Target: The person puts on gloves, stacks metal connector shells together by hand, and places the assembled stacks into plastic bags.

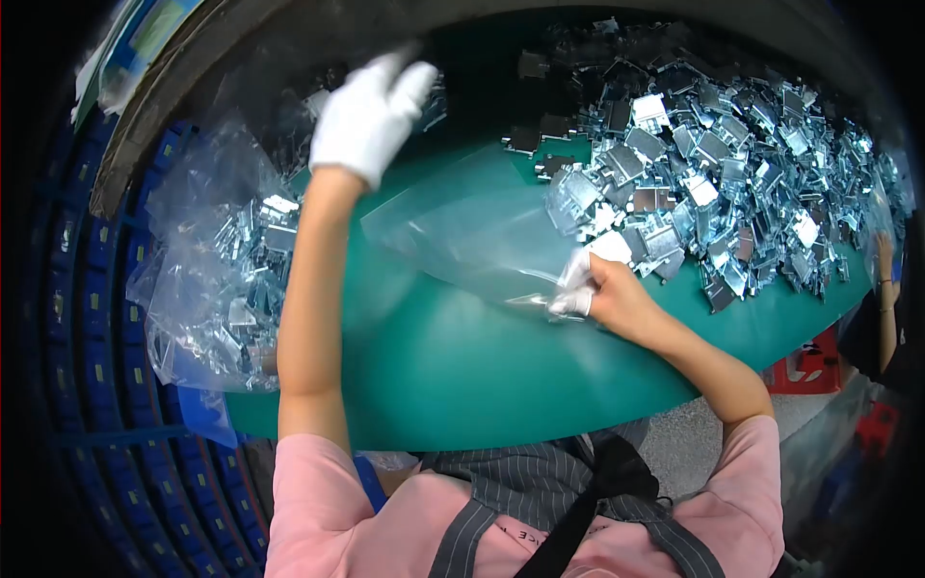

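Note:
My left hand (364, 120), in a white glove, is raised over the far left part of the green table. Its fingers look spread and are slightly blurred, with nothing visible in them. My right hand (602, 297), with white coverings on the fingers, pinches the edge of a clear plastic bag (462, 241). That bag lies across the table between my two arms, and no parts show inside it. Beyond my right hand is a large heap of shiny flat metal parts (713, 183).
At left stands a clear bag (217, 279) of similar metal parts. Blue bins (96, 356) line the far left. The green table (462, 385) has a curved front edge. A red crate (814, 366) sits below at right, near another person's arm (886, 299).

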{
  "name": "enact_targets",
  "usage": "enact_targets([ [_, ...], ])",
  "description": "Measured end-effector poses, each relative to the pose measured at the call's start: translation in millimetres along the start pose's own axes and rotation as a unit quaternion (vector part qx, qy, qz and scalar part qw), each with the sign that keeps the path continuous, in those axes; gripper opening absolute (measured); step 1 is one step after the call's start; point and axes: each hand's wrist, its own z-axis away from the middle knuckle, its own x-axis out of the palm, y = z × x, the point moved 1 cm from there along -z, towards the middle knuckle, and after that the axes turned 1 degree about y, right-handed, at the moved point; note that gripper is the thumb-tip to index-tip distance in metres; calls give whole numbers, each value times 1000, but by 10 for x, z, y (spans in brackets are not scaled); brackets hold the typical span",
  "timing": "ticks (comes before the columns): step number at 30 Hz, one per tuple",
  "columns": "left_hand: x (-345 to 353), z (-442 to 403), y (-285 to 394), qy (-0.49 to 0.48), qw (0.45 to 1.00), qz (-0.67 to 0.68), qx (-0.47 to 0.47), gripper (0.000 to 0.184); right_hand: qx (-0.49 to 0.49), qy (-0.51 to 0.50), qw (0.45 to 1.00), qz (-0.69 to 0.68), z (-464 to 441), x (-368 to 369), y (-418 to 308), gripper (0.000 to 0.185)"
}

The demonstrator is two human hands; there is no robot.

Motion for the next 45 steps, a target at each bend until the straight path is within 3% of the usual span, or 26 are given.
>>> enact_targets([
  [1, -120, 265, 280, -47, 976, 203, 63, 37, -26, 8, 998, 55, 6, 11, -61, 26],
  [2, -229, 475, 466, -136, 952, 251, 109, 40, -51, 17, 993, 109, 25, 36, -120, 28],
  [3, -227, 623, 499, -139, 923, 236, 271, 40, -110, 51, 965, 233, 44, 110, -206, 23],
  [5, -436, 1027, 853, -150, 910, 83, 377, 54, -202, 91, 910, 351, 80, 281, -165, 18],
  [6, -479, 1205, 924, -145, 912, 87, 373, 59, -246, 113, 871, 409, 98, 366, -171, 15],
  [8, -647, 1474, 1042, -226, 924, 63, 301, 58, -234, 134, 888, 372, 161, 585, -282, 13],
  [10, -627, 1735, 972, -169, 954, 18, 248, 53, -314, 106, 846, 417, 282, 693, -410, 17],
  [14, -352, 2162, 631, -187, 970, 15, 152, 29, -252, 133, 897, 338, 406, 908, -328, 21],
  [17, -316, 2417, 514, -192, 966, -31, 173, 24, -207, 87, 890, 397, 480, 956, -127, 26],
  [20, -341, 2529, 490, -190, 963, -106, 160, 30, -201, 175, 879, 395, 510, 967, -62, 25],
  [21, -367, 2551, 481, -241, 949, -156, 132, 17, -191, 208, 870, 404, 502, 965, -72, 23],
  [24, -400, 2493, 616, -51, 978, -120, 161, 22, -215, 191, 906, 310, 476, 1177, 17, 20],
  [25, -439, 2465, 678, -75, 983, -74, 148, 34, -202, 162, 928, 269, 487, 1283, -54, 18],
  [28, -339, 2541, 558, -117, 990, -15, 75, 29, -174, 54, 983, -8, 447, 1284, -164, 15],
  [30, -358, 2536, 417, -134, 990, -8, 31, 25, -10, 26, 902, -430, 490, 1133, -313, 16],
  [33, -360, 2418, 138, -83, 996, -43, 9, 19, 2, -58, 824, -564, 527, 903, -333, 18],
  [35, -380, 2377, -38, -47, 989, 122, -66, 15, -17, -100, 821, -561, 515, 784, -298, 27],
  [36, -413, 2355, -98, -49, 970, 216, -101, 16, -26, -83, 904, -418, 519, 812, -288, 31],
  [37, -578, 2286, -28, -106, 842, 439, -295, 18, -32, -64, 962, -264, 540, 885, -276, 35],
  [38, -522, 2304, -208, -109, 710, 626, -304, 21, -37, -44, 993, -104, 563, 962, -266, 39],
  [39, -542, 2268, -40, -83, 641, 669, -367, 22, -45, -96, 994, 34, 613, 1039, -328, 48],
  [40, -577, 2206, 227, -54, 565, 703, -428, 23, -90, -87, 992, 11, 627, 1153, -171, 42],
  [41, -578, 2129, 390, -33, 537, 666, -517, 21, 2, -92, 993, -74, 647, 1075, -219, 37],
  [42, -527, 2210, 229, -136, 544, 699, -444, 24, 93, -96, 979, -156, 656, 922, -267, 33],
  [44, -545, 2224, 204, -263, 597, 674, -347, 31, 27, 29, 853, -520, 593, 667, -375, 29],
  [45, -610, 2155, 339, -296, 641, 625, -334, 35, 6, -21, 802, -597, 590, 563, -421, 28],
])
